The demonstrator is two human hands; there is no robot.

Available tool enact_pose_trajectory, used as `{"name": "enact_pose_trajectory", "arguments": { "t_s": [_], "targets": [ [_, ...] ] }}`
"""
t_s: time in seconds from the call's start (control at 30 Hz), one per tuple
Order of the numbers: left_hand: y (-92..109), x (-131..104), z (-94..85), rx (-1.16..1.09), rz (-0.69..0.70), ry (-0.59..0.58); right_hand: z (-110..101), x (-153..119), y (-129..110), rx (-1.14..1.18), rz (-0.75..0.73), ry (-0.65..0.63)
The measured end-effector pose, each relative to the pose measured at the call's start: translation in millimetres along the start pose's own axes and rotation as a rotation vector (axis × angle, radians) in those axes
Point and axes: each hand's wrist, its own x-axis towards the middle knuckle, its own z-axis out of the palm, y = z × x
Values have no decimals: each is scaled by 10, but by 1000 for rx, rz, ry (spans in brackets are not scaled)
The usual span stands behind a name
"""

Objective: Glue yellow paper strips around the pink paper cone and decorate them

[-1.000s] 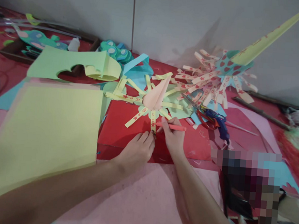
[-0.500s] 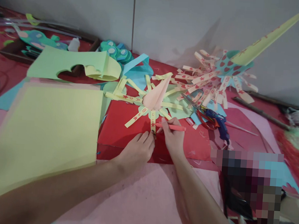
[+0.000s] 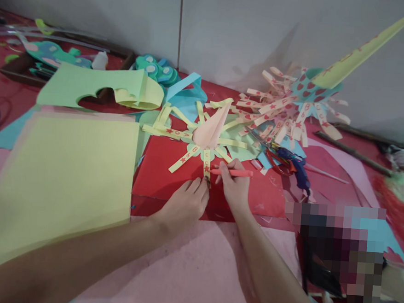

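Note:
A paper craft with a pale pink cone (image 3: 211, 126) and yellow strips around it rests on a red box (image 3: 162, 167). Red letters and stars mark several strips. My right hand (image 3: 233, 183) is closed on a red pen (image 3: 235, 172), its tip at the star on the front strip (image 3: 207, 159). Pressed on the lower end of that same strip are the fingers of my left hand (image 3: 190, 197), which pinch it.
Yellow paper sheets (image 3: 72, 174) lie at the left, below a cut green sheet (image 3: 89, 81). Scissors (image 3: 279, 161) and a blue glue gun (image 3: 296, 167) are at the right. Behind them stands a larger paper craft (image 3: 310, 90). A pixelated patch covers the lower right.
The red pen and my right hand have shifted very slightly to the right. My left hand keeps its place on the strip.

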Motion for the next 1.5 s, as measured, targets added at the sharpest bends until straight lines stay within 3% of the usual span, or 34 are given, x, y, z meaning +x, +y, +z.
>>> {"name": "enact_pose_trajectory", "arguments": {
  "t_s": [0.2,0.3,0.47,0.6,0.73,1.07,1.37,1.5],
  "targets": [
    [-4,1,-14,-1,-8,14,-32,8,-83,12,-11,91],
    [-47,11,-11,-15,-2,24,-115,23,-81,4,-89,132],
    [-144,69,-23,-59,-44,49,-282,75,42,-272,-229,230],
    [-177,118,-59,-63,-90,83,-314,127,163,-536,-278,168],
    [-186,134,-73,-74,-112,87,-296,145,207,-621,-339,122],
    [-245,144,-85,-53,-331,-126,-311,150,197,-628,-402,157],
    [-265,161,-101,-76,-353,-188,-293,55,61,-477,-434,230],
    [-283,156,-86,-88,-352,-183,-295,26,8,-442,-524,255]
  ]
}}
